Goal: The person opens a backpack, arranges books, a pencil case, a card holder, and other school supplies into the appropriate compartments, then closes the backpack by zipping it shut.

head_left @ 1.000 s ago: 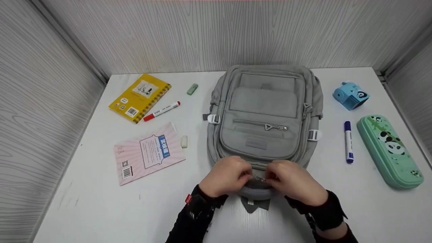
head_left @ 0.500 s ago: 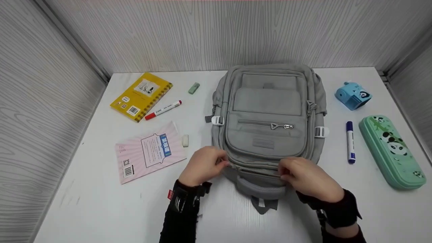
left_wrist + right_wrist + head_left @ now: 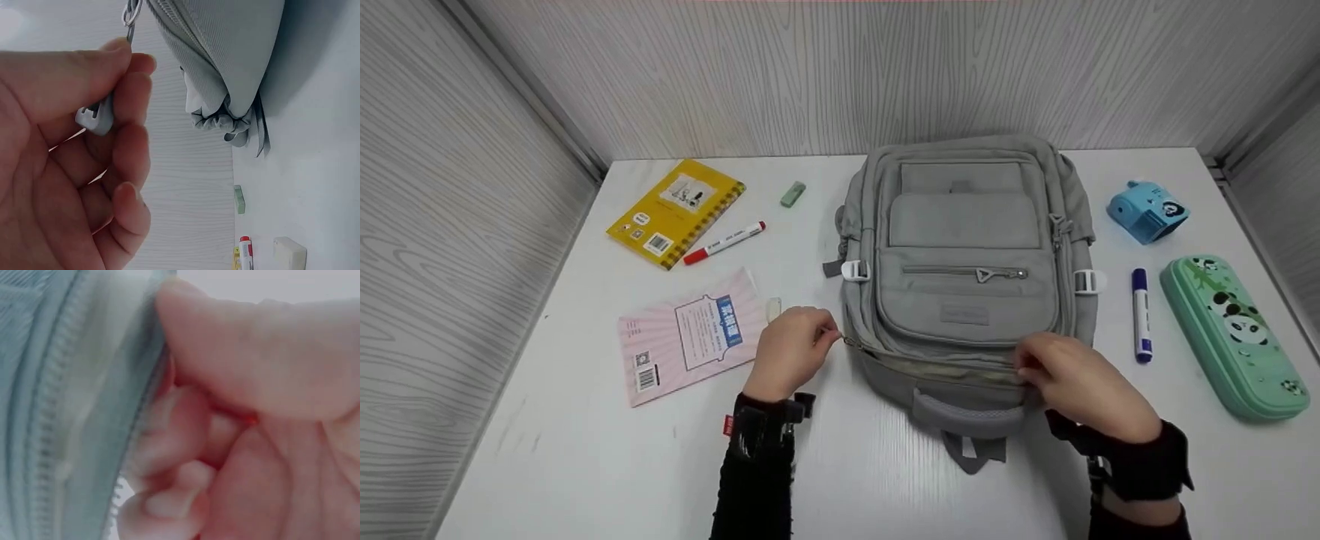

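1. A grey backpack [image 3: 967, 255] lies flat, front side up, in the middle of the white surface [image 3: 585, 450], with its top handle [image 3: 967, 412] toward the person.
2. The left hand [image 3: 791, 352] is at the backpack's near left corner. Its fingers are curled, and thumb and forefinger pinch a grey zipper pull [image 3: 97, 117]. The left wrist view shows the pull on a small metal ring that leads to the bag's zipper line.
3. The right hand [image 3: 1072, 379] is at the near right corner of the backpack. Its fingers are curled and pinch the fabric edge beside the zipper teeth, as the right wrist view shows up close.
4. Between the two hands the main zipper stands parted, and a pale lining shows in the gap [image 3: 945, 369].
5. Left of the bag lie a pink booklet [image 3: 690, 337], a white eraser [image 3: 772, 307] just beside it, a yellow notebook [image 3: 675, 214], a red-capped marker [image 3: 725, 242] and a green eraser [image 3: 792, 193].
6. Right of the bag lie a blue-capped marker [image 3: 1140, 315], a green panda pencil case [image 3: 1234, 334] and a blue pencil sharpener [image 3: 1147, 211].
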The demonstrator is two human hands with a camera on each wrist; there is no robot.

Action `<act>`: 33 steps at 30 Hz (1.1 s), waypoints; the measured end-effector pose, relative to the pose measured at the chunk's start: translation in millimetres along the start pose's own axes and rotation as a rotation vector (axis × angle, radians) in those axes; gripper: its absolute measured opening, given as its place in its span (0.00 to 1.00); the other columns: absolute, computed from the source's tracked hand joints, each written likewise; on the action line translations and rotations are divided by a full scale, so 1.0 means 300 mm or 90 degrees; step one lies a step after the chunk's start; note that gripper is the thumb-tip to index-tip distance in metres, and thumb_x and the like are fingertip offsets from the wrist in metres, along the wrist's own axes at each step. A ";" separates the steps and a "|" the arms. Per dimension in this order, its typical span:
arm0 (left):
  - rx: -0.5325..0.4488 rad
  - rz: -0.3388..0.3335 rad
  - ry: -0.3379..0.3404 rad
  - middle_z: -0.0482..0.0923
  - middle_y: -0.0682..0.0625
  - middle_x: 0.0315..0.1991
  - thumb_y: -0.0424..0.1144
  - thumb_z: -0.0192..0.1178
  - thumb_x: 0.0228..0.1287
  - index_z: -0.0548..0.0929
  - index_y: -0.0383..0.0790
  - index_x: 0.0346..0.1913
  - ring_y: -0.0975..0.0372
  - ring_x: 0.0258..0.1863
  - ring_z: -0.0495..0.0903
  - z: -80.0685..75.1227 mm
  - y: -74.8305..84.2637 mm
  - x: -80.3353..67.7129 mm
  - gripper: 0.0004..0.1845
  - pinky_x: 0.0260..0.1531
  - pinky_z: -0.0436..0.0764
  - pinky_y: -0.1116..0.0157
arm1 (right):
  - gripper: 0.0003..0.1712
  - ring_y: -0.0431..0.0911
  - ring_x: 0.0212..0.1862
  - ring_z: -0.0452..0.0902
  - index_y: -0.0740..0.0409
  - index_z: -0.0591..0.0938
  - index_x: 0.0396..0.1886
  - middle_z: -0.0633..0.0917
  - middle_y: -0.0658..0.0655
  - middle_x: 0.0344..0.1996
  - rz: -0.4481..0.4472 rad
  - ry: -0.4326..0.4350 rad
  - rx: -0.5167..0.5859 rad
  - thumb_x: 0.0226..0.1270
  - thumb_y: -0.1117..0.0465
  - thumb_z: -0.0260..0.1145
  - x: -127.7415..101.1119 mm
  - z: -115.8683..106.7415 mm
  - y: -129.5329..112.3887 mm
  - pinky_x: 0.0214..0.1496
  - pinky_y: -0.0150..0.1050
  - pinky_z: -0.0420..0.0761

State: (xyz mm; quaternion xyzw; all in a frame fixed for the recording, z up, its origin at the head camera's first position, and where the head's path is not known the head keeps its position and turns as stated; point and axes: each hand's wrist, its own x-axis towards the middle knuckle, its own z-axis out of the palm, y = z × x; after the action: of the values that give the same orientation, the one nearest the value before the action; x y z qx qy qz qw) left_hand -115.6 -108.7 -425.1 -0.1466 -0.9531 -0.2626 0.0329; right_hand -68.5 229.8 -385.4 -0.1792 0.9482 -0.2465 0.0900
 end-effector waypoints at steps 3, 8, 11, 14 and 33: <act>0.001 0.014 0.006 0.86 0.47 0.32 0.37 0.65 0.64 0.85 0.40 0.32 0.53 0.36 0.84 0.003 0.005 0.005 0.05 0.39 0.81 0.53 | 0.08 0.40 0.32 0.70 0.53 0.78 0.28 0.78 0.47 0.26 -0.015 -0.004 -0.016 0.62 0.69 0.67 0.009 0.016 -0.018 0.36 0.37 0.72; -0.002 0.017 0.001 0.86 0.46 0.32 0.36 0.64 0.64 0.85 0.39 0.32 0.53 0.35 0.84 0.002 0.010 0.010 0.05 0.40 0.81 0.54 | 0.03 0.43 0.34 0.77 0.55 0.82 0.32 0.83 0.49 0.30 -0.053 -0.015 -0.039 0.60 0.66 0.68 0.029 0.058 -0.066 0.38 0.41 0.78; -0.012 0.018 -0.006 0.86 0.46 0.32 0.36 0.64 0.65 0.85 0.38 0.32 0.53 0.35 0.83 -0.003 0.016 0.008 0.05 0.39 0.81 0.54 | 0.06 0.47 0.38 0.81 0.57 0.84 0.38 0.86 0.52 0.34 -0.077 0.006 -0.061 0.61 0.63 0.71 0.041 0.102 -0.107 0.42 0.45 0.81; -0.029 0.026 -0.022 0.86 0.46 0.33 0.37 0.64 0.65 0.85 0.38 0.32 0.54 0.34 0.83 -0.009 0.024 0.004 0.06 0.38 0.81 0.55 | 0.05 0.49 0.37 0.82 0.58 0.86 0.36 0.85 0.53 0.32 -0.101 0.051 -0.094 0.60 0.63 0.72 0.055 0.153 -0.145 0.41 0.44 0.82; 0.083 -0.018 0.024 0.85 0.47 0.30 0.42 0.70 0.59 0.86 0.41 0.29 0.52 0.32 0.83 -0.001 -0.027 0.147 0.08 0.32 0.80 0.54 | 0.07 0.44 0.32 0.83 0.53 0.88 0.28 0.85 0.48 0.26 -0.117 0.176 -0.100 0.55 0.70 0.72 -0.003 0.066 -0.124 0.37 0.41 0.81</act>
State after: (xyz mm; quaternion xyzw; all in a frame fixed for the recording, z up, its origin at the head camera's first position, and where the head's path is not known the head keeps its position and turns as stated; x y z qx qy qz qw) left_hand -160.1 -103.9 -422.7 -0.1255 -0.9694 -0.2031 0.0569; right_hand -51.5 191.2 -383.8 -0.2356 0.9476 -0.2011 -0.0783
